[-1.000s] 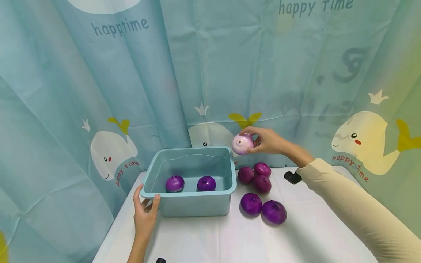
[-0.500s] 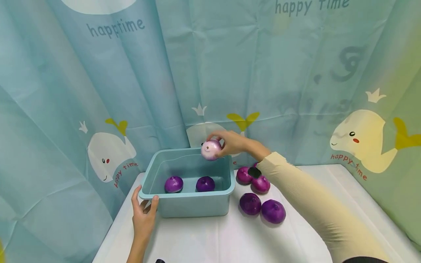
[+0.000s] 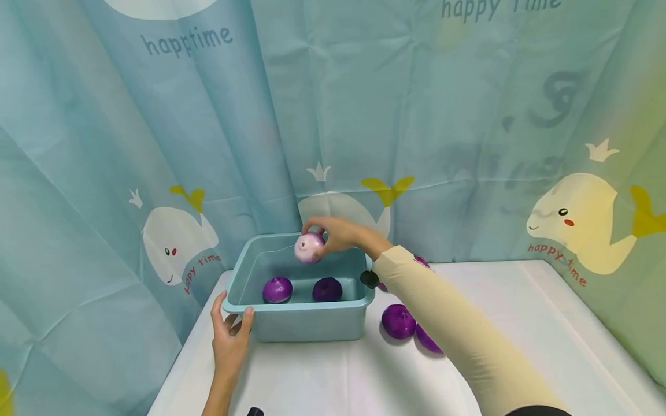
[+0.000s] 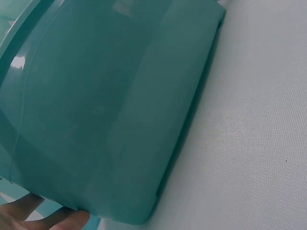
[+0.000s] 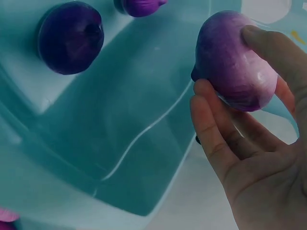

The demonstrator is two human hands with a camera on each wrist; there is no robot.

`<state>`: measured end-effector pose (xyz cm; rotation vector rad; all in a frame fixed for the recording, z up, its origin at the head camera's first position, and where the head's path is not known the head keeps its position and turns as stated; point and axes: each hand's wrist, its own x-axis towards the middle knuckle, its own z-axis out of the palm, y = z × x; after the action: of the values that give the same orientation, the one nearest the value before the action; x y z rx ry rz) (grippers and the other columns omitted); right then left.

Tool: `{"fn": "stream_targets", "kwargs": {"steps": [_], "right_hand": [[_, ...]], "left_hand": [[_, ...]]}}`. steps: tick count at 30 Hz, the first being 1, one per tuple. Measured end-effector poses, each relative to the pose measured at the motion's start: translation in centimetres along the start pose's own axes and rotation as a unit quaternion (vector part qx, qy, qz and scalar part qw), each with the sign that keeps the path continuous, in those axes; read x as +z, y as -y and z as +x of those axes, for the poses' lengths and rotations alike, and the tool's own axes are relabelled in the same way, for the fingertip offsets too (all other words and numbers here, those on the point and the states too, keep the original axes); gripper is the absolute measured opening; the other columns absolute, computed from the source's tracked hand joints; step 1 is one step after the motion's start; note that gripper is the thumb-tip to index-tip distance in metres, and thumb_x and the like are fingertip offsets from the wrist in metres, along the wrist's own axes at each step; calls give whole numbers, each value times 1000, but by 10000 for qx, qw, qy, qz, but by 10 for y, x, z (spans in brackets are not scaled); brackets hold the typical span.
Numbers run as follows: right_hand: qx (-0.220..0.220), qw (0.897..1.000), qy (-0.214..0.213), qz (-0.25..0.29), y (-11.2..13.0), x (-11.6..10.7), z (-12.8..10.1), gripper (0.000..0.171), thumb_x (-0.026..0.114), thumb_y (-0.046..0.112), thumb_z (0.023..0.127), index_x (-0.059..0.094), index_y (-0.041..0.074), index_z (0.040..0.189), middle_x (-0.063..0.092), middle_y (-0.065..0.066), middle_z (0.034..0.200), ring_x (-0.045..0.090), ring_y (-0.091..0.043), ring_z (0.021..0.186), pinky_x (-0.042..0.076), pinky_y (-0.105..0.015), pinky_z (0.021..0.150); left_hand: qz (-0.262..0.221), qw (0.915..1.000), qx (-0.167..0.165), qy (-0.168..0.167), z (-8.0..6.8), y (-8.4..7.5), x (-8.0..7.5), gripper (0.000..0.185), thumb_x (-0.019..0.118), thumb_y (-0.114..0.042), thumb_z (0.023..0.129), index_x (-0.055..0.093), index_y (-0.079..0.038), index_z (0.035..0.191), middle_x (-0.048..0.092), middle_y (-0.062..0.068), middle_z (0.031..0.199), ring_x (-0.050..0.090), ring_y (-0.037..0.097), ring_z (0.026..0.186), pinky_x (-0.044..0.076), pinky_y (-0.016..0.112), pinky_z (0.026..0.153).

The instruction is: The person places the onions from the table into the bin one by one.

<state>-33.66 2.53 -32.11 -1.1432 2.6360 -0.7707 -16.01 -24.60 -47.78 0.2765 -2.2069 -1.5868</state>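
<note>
Right hand [image 3: 340,234] grips a pale purple round onion [image 3: 309,248], root end facing the camera, above the teal plastic tub's [image 3: 312,323] 12 o'clock wall; left hand [image 3: 229,338] clasps its 7 o'clock corner.

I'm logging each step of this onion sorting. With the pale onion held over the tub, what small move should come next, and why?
Probably lower the right hand a little and let go. It grips the pale onion above the open blue tub, where two purple onions already lie, with room behind them. The left hand holds the tub's near corner, steadying it.
</note>
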Motion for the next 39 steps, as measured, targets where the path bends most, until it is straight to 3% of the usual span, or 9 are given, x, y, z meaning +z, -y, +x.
{"fn": "stream_targets", "kwargs": {"steps": [8, 12, 15, 19, 24, 29, 33, 36, 39], "right_hand": [[189, 9997, 131, -9, -1, 7, 6, 55, 87, 25, 84, 59, 26, 131, 63, -10, 126, 58, -26, 105, 51, -35, 83], [224, 9996, 184, 19, -1, 8, 7, 55, 86, 25, 85, 58, 26, 132, 62, -10, 127, 58, -25, 106, 51, -35, 85], [224, 9995, 205, 34, 1, 8, 7, 55, 85, 25, 86, 58, 26, 133, 61, -11, 128, 57, -26, 108, 51, -36, 86], [198, 9994, 269, 112, 1, 9, 6, 65, 84, 28, 87, 53, 23, 144, 59, -14, 138, 57, -30, 121, 50, -42, 94], [40, 9990, 336, 275, -1, 9, 7, 82, 83, 33, 89, 39, 21, 157, 42, -11, 159, 44, -32, 142, 43, -53, 108], [-27, 9990, 265, 356, -2, 10, 5, 83, 82, 34, 89, 38, 21, 158, 39, -10, 161, 44, -33, 142, 44, -52, 108], [-125, 9987, 177, 455, -5, 7, 0, 79, 81, 32, 90, 41, 20, 157, 41, -14, 159, 52, -37, 135, 49, -47, 102], [-226, 9977, 131, 618, -7, 2, -7, 77, 81, 30, 91, 42, 18, 156, 41, -16, 159, 57, -39, 129, 52, -44, 97], [-287, 9971, 23, 700, -11, -5, -17, 76, 81, 31, 90, 43, 21, 156, 44, -16, 156, 60, -38, 125, 53, -42, 95]], "left_hand": [[-158, 9999, 47, 40, -1, -1, 1, 77, 64, -31, 102, 16, -32, 163, 31, 24, 161, 46, 47, 137, 43, 7, 81], [-64, 9999, -75, 52, -1, -1, 2, 77, 63, -36, 103, 15, -35, 163, 29, 23, 162, 47, 48, 137, 52, 30, 94], [-74, 9999, -127, 57, -1, -2, 3, 77, 63, -38, 103, 14, -36, 162, 28, 23, 163, 46, 49, 137, 47, 54, 101], [-131, 9998, -122, 50, -2, -3, 3, 77, 63, -39, 103, 14, -35, 162, 27, 25, 163, 44, 52, 138, 43, 63, 102], [-104, 9999, -133, 22, -2, -1, 3, 77, 62, -40, 103, 14, -35, 162, 27, 25, 163, 44, 51, 138, 43, 63, 103], [-82, 9999, -115, 51, -2, -1, 2, 77, 62, -38, 103, 13, -35, 163, 28, 26, 163, 45, 50, 137, 44, 61, 103], [-78, 9999, -78, 94, -1, -1, 2, 78, 63, -36, 103, 13, -35, 163, 29, 27, 162, 48, 49, 135, 52, 40, 97], [-90, 9999, -60, 96, -1, 0, 1, 78, 63, -35, 103, 14, -35, 163, 30, 26, 162, 50, 48, 134, 50, 21, 87], [-79, 9999, -29, 63, 0, 1, 0, 78, 63, -34, 103, 14, -34, 163, 31, 27, 161, 50, 48, 134, 47, 15, 83]]}}
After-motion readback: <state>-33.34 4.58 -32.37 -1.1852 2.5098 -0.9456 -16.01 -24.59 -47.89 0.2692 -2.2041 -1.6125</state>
